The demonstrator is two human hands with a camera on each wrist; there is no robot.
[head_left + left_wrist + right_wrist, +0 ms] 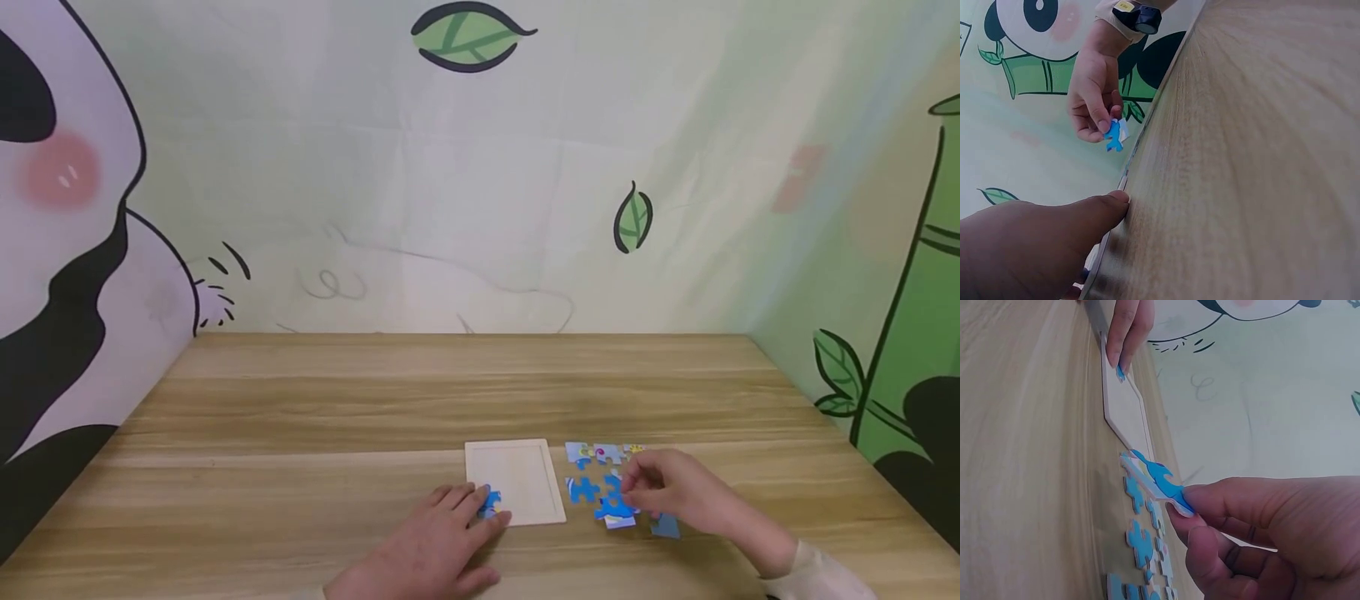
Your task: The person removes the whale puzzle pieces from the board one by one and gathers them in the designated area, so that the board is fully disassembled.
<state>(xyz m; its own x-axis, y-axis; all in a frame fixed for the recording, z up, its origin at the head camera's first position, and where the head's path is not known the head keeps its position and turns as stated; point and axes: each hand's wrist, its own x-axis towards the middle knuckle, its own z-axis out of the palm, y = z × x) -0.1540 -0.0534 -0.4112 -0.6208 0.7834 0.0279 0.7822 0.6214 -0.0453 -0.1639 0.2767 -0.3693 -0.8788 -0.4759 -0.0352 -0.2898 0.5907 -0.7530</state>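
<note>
My right hand point(678, 490) pinches a blue jigsaw puzzle piece point(1159, 478) between thumb and fingertips, lifted above loose pieces to the right of a square wooden puzzle tray point(521, 477). In the left wrist view, that piece point(1114, 135) hangs tilted from the right hand point(1093, 94). My left hand point(438, 537) rests at the tray's lower left corner with its fingers extended. Its fingertips touch a second blue piece point(492, 502) lying in that corner, partly covered by the fingers. Seen from the left wrist, the thumb point(1100, 215) lies along the tray's edge.
Several loose puzzle pieces point(582, 490) lie on the wooden table point(300, 400) right of the tray, some hidden under the right hand. One piece point(665, 526) sits nearest the front. A printed cloth wall point(480, 167) stands behind the table.
</note>
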